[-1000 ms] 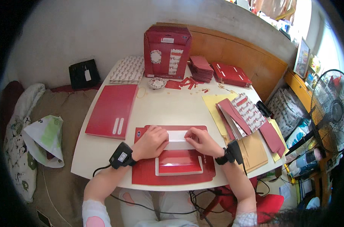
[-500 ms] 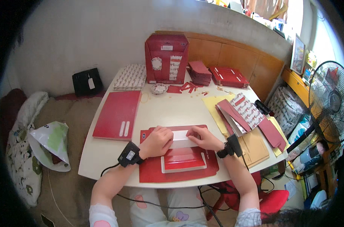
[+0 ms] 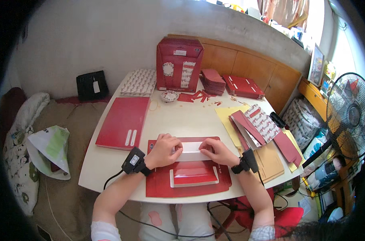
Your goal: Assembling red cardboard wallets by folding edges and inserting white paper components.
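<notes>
Near the table's front edge lies a flat red cardboard sheet (image 3: 160, 186). Across its upper part is a folded white card strip (image 3: 191, 152), pinched at the left end by my left hand (image 3: 164, 150) and at the right end by my right hand (image 3: 219, 152). Both hands have curled fingers, thumbs and fingertips pressed on the strip. Just below, a glossy red flap with white edges (image 3: 195, 174) stands slightly raised on the sheet. Each wrist wears a black device, the left one (image 3: 133, 160) with a cable.
At the left lies a stack of red sheets (image 3: 122, 120). Behind stand red printed cartons (image 3: 180, 64), a patterned stack (image 3: 138, 82), a small round patterned dish (image 3: 169, 95) and red scraps (image 3: 200, 96). Folded patterned and red cards (image 3: 262, 124) lie right, beside a fan (image 3: 353, 114).
The whole view has shifted slightly. My right hand's fingers have come down onto the white strip's right end; my left hand stays at the other end.
</notes>
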Demonstrator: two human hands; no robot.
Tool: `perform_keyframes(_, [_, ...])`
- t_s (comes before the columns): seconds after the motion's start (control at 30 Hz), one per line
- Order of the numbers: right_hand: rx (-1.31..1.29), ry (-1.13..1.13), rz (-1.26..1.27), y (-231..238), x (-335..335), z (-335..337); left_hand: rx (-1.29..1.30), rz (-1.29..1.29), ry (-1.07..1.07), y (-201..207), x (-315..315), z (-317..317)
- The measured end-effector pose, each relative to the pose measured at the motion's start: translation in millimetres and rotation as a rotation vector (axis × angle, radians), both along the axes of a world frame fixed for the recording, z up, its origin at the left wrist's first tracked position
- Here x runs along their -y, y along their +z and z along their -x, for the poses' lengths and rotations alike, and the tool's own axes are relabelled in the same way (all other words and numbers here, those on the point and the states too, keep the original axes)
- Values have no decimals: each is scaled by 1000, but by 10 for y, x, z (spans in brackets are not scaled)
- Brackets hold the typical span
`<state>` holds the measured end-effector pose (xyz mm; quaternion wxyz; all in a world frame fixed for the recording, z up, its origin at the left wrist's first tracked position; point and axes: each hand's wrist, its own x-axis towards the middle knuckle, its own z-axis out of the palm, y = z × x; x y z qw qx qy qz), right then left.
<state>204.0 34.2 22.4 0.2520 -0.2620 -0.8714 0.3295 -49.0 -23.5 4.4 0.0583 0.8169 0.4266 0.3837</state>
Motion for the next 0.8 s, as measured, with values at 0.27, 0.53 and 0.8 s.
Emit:
perform_keyframes(0.27, [-67, 24, -11, -75, -37, -16, -102, -14, -1, -63, -55, -4])
perform_keyframes(0.53, [-35, 14, -14, -36, 0, -32, -94, 14, -21, -50, -17, -1])
perform_keyframes(0.8, [7, 47, -160, -80, -62, -46, -75, 4, -34, -81, -48, 21])
